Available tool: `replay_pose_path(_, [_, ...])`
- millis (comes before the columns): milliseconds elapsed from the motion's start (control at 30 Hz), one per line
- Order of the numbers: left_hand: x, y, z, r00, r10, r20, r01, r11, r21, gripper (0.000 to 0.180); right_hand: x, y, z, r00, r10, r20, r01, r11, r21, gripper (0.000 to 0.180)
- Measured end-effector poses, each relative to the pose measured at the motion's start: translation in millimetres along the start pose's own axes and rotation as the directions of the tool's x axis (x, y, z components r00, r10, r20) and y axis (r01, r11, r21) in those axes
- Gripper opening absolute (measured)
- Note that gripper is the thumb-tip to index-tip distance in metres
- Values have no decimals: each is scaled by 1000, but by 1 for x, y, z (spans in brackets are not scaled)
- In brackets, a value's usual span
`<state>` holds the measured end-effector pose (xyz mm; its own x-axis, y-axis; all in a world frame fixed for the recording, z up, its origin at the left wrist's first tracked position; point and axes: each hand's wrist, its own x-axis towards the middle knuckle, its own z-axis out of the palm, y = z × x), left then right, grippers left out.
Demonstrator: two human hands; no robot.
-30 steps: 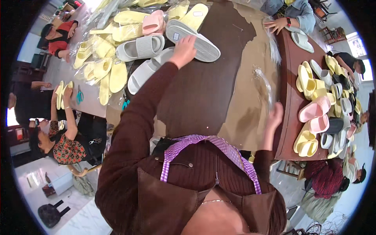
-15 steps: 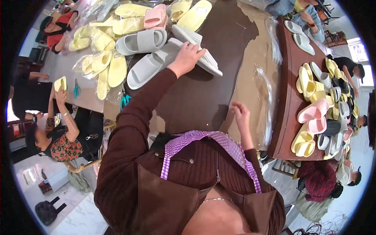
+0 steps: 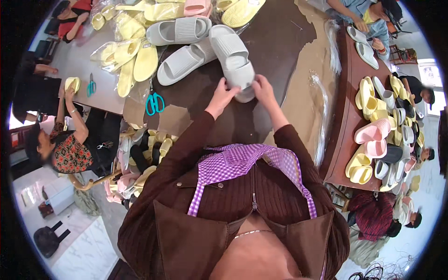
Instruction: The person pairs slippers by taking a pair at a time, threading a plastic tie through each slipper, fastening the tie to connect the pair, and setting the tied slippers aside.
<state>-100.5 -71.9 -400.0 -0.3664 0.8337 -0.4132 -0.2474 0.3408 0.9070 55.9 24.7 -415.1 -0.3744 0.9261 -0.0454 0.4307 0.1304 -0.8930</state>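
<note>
My left hand (image 3: pixel 222 97) and my right hand (image 3: pixel 264 92) close on the near end of a pale grey slide slipper (image 3: pixel 239 77), one from each side. It points away from me. A ribbed grey strap (image 3: pixel 230 48) lies just beyond it, apparently of a second slipper overlapping the first; exactly how they fit together I cannot tell. Left of them, a grey slipper (image 3: pixel 179 68) lies on the brown table cover, touching or partly under them. Another grey slipper (image 3: pixel 179 31) rests farther back.
Yellow slippers (image 3: pixel 145 63), several in clear bags, cover the far left, near a pink slipper (image 3: pixel 198 7). Teal-handled scissors (image 3: pixel 155 103) lie left of my arm. White ties (image 3: pixel 320 116) run along brown paper at right. A red-brown table (image 3: pixel 336 154) holds piled slippers. People work on both sides.
My right hand has come up from the table's near edge to the grey slipper. My left hand has shifted to its near end. The slipper has turned upright in view and come nearer.
</note>
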Motion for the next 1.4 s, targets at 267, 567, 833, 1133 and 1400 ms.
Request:
replay_pose_path(267, [-9,-8,-39,936,70,344,-14,987,-161,77,-63,1,-32,929,348,125,-369,857,360,31])
replay_pose_path(567, [-46,3,-40,783,-45,620,-39,992,120,74,-79,27,-96,879,475,-46,-320,658,682,22])
replay_pose_path(833, [-69,-3,-62,924,10,383,93,964,-250,55,-104,55,-73,768,637,-60,-352,499,792,21])
replay_pose_path(1133, [-73,-11,-64,991,-133,-18,129,981,-146,27,-134,9,-26,799,597,-67,-378,587,716,18])
replay_pose_path(1400, [-95,4,-37,987,-36,-158,38,999,12,26,-153,17,-47,756,644,-116,-369,566,738,21])
